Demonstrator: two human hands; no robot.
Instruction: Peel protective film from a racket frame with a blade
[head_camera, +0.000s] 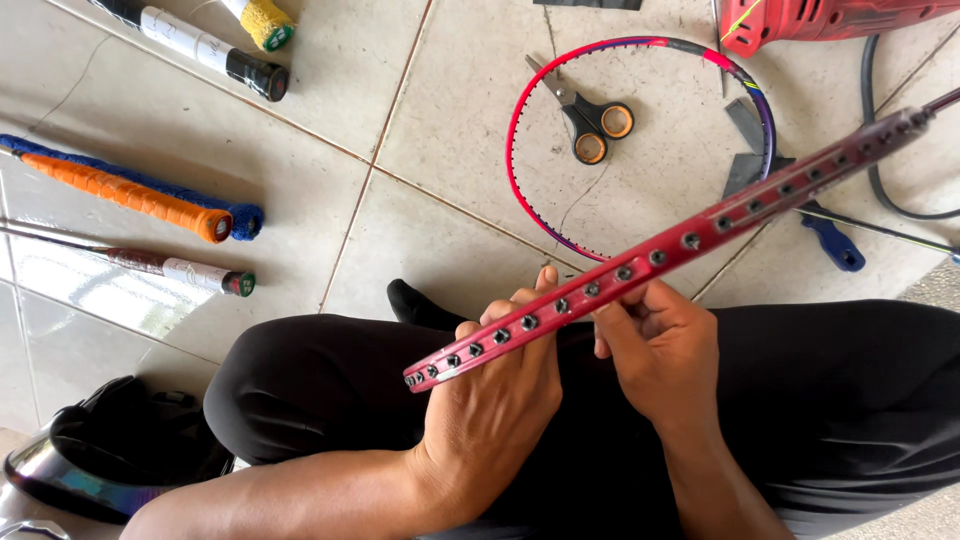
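A red racket frame (690, 240) with a row of grommet holes runs edge-on from my lap up to the right. My left hand (495, 390) grips its lower part from underneath, fingers curled over the rim. My right hand (660, 345) touches the frame's underside near the middle, fingertips pinched at a grommet. Both hands rest above my crossed legs in black trousers (850, 400).
On the tiled floor lie an unstrung red-and-purple racket head (515, 120) with black-handled scissors (590, 125) inside it, several racket handles at left, one orange (130, 195), a blue-handled tool (830, 240), a red machine (820, 20) top right, and a dark helmet (110, 450) bottom left.
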